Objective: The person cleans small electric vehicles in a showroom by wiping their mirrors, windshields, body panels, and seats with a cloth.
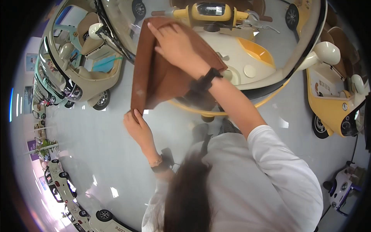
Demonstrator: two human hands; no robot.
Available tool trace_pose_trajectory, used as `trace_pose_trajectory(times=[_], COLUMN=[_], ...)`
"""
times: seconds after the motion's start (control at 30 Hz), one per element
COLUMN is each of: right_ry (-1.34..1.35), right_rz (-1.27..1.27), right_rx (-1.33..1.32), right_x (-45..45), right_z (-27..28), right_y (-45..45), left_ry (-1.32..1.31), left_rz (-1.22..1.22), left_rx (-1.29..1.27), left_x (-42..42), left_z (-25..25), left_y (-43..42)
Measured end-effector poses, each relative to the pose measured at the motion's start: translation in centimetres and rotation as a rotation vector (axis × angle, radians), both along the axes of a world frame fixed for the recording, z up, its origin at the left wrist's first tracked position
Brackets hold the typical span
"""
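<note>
A brown leather-like cover [174, 75], its edge folded into a band, is held up before me, partly over the front of a cream-and-yellow vehicle. My left hand [138, 129] pinches its lower left corner between thumb and fingers. Higher up, my right hand [174, 44] reaches across the cover, fingers over its upper edge and thumb against the inner side. Black straps with dark devices circle both wrists. Beyond the cover are the vehicle's handlebar with a yellow display housing [210, 11] and its cream front panel [247, 71].
The vehicle's curved windscreen frame [309, 46] arches around the handlebar. Another cream vehicle [92, 73] stands at left and a yellow one [332, 100] at right. A purple-and-white vehicle [346, 189] is at lower right. Grey glossy floor [96, 147] lies between them.
</note>
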State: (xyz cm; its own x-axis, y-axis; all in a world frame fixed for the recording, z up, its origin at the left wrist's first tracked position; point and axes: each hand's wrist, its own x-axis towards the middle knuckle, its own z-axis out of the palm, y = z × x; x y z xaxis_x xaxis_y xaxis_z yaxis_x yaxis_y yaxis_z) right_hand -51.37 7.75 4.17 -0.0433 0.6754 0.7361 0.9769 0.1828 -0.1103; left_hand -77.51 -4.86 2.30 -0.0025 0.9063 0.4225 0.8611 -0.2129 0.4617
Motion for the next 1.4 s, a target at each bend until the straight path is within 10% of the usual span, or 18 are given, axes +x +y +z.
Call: trace_pose_trajectory(times=[0.3,0.93,1.3,1.4], right_ry=[0.19,0.053,-0.111,0.276], right_rz=[0.148,0.086,-0.208,-0.415], right_rx=[-0.342,-0.521,-0.601,-0.567], right_x=[-11.3,-6.8,9.9,15.4], right_z=[-9.3,-21.5,-23.9,-22.9], right_y=[-2.4,-18.7,-31.5,-34.6], left_ry=[0.007,0.384,0.068,-0.01], left_rz=[-0.186,-0.658,-0.737,-0.762], left_rx=[-0.807,-0.758,-0.759,-0.843], left_x=[-8.1,-7.3,7.2,11.7], left_z=[-6.6,-11.4,-9.8,-9.6], left_y=[0.3,0.6,-6.5,-9.3])
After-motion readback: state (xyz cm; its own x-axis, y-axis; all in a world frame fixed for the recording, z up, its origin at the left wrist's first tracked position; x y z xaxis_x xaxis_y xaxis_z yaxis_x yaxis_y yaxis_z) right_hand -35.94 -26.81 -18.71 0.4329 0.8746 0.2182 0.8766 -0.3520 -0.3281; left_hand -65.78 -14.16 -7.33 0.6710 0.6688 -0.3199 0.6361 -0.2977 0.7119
